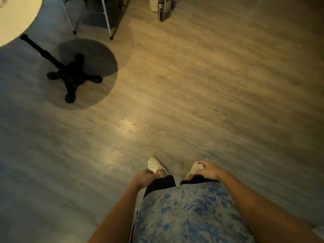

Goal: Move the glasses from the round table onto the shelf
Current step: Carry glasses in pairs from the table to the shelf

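Observation:
The pale round table point(15, 20) shows only as a curved edge at the top left, on a black pedestal foot point(71, 76). No glasses and no shelf are in view. My left hand point(143, 178) hangs low by my left thigh, fingers loosely curled with nothing in them. My right hand point(209, 170) hangs by my right thigh, also loosely curled and holding nothing. Both hands are far from the table, with my two white clogs on the floor just beyond them.
Wood-look floor fills most of the view. Metal chair legs point(107, 20) stand at the top, right of the table. A dark bottle point(161, 9) and a pale container point(155, 4) sit on the floor at the top centre.

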